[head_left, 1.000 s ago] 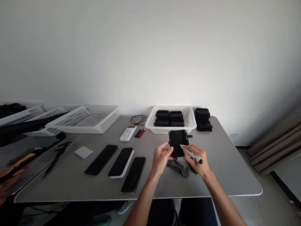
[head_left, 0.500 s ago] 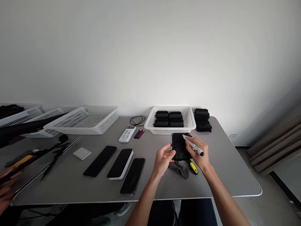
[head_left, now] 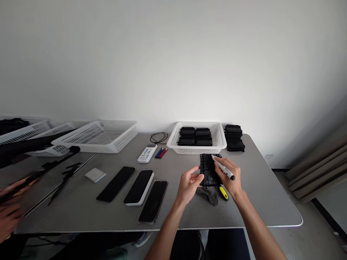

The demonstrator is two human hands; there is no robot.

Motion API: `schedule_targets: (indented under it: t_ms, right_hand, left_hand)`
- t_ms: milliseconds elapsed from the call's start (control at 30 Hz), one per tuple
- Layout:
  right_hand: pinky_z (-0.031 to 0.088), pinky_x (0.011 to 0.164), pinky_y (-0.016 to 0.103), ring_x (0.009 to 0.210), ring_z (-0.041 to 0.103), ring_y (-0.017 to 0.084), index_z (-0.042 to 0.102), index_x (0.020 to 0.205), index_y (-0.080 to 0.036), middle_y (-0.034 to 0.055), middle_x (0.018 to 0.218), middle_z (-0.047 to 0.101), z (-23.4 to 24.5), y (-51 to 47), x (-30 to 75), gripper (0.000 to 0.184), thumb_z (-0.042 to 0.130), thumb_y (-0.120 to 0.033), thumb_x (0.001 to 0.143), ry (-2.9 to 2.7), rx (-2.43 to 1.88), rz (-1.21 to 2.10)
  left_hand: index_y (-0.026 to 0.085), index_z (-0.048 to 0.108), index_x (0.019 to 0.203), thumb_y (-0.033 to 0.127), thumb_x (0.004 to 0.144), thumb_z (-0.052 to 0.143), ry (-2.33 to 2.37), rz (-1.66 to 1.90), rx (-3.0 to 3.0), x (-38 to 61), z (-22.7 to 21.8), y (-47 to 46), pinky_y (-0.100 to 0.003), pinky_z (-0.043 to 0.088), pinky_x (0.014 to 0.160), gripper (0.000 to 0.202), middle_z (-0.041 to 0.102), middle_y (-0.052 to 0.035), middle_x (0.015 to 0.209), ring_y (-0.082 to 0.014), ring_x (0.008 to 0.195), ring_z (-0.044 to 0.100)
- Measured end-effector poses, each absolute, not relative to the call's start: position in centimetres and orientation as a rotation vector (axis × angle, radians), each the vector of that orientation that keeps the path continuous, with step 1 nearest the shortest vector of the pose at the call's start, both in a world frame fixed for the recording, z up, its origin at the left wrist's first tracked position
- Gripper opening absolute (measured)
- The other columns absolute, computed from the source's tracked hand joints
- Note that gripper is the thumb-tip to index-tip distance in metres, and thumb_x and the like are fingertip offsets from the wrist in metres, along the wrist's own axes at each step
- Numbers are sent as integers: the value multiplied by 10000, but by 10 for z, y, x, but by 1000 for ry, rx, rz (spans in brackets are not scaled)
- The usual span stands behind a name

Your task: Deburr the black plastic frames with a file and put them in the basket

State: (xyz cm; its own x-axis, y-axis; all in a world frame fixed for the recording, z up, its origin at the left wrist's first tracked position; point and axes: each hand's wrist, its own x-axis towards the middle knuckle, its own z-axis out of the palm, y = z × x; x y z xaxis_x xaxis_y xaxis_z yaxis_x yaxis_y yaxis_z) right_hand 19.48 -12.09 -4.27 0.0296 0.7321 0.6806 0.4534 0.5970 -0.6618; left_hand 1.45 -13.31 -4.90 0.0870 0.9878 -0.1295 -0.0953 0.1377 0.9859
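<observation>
My left hand grips the left edge of a black ridged plastic part, held raised and tilted above the table. My right hand is closed round a white marker pen with a dark end. The pen's tip meets or nearly meets the upper face of the part; I cannot tell which. Beneath the part lie a dark grey cloth and a yellow and black handle, both partly hidden. Behind it, a white basket holds several similar black parts.
More black parts are stacked right of the basket. Leftward lie phones, a power bank, two lighters, a black cable and a white square. Another person's hands hold a long black object at far left.
The black part has shifted slightly right and down in view, still in my left hand. My right hand keeps the pen at its upper face. The other person's hands have moved.
</observation>
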Motion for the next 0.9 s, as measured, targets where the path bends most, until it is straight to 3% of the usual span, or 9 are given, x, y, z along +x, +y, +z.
schedule_targets:
  t_ms: [200,400,567,633,733,800,900]
  right_hand:
    - [552,735,284,813,682,174,689,1175,-218,84,1006,705,-44,-123,192,283,562,-277,929,-1589,-992,262]
    - [521,588,283,563,571,137,646,1159,-214,24,761,634,-45,-134,201,272,547,-329,933,-1428,-1096,386]
    - [558,763,329,857,606,170,383,1434,-275,89,1184,556,-72,-149,224,730,715,-407,797,-1432,-1170,584]
    - [550,787,331,883,607,173,424,1432,-276,102,1221,556,-93,-152,235,658,664,-422,837,-1523,-1251,616]
    - [534,675,292,709,598,149,566,1342,-212,108,1072,646,-129,-153,250,442,460,-398,955,-1595,-1424,559]
    - [513,613,283,629,586,150,564,1357,-176,113,983,676,-150,-151,256,460,369,-356,980,-1627,-1558,476]
    - [518,644,307,716,632,192,517,1406,-187,123,1008,702,-172,-149,259,486,311,-279,976,-1688,-1690,375]
  left_hand:
    - [47,562,1287,478,659,797,1113,1111,1047,16,-48,-134,-331,590,596,797,749,-135,865,-259,772,707]
    - [63,610,1230,500,617,813,1151,1142,1002,11,-52,-129,-323,578,589,780,741,-108,771,-266,763,706]
    - [63,598,1227,495,617,812,1197,1170,963,-1,-59,-124,-319,571,601,778,746,-119,800,-278,799,712]
    - [59,583,1248,496,615,813,1208,1176,948,-4,-61,-122,-327,573,616,803,747,-123,812,-288,826,713]
    - [63,589,1248,500,614,811,1214,1183,942,-4,-64,-120,-319,570,625,801,748,-121,816,-292,850,713]
    - [71,603,1232,498,625,802,1203,1182,944,-3,-66,-120,-312,564,622,768,749,-115,808,-284,835,715]
    - [73,604,1226,488,639,794,1191,1186,939,-3,-69,-119,-312,560,625,743,751,-111,799,-277,817,715]
